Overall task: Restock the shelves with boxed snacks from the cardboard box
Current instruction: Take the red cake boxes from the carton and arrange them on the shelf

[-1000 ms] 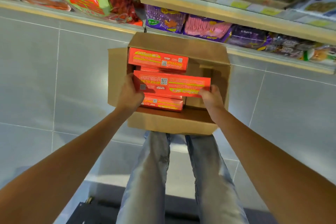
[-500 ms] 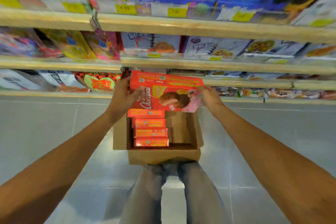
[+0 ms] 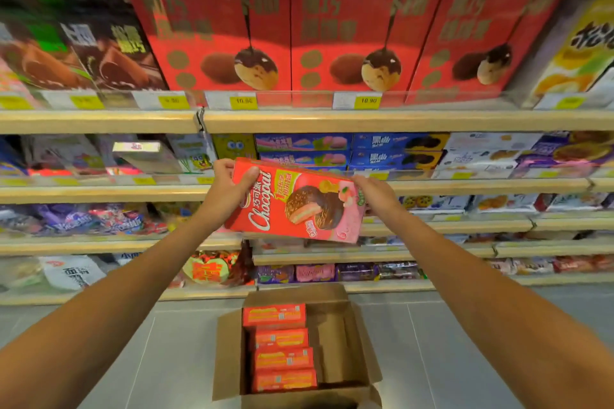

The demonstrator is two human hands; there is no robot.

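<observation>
Both hands (image 3: 229,191) grip one snack box (image 3: 294,204) (tilted) — four more in cardboard box (image 3: 345,342)

One head-worn wide-angle view faces the shelves (image 3: 365,121) close at 12 o'clock, the cardboard box (image 3: 345,352) at 6 o'clock.

We have raised the snack box (image 3: 295,202) out of the cardboard box (image 3: 345,342) to frame centre, its front face now toward us.
</observation>
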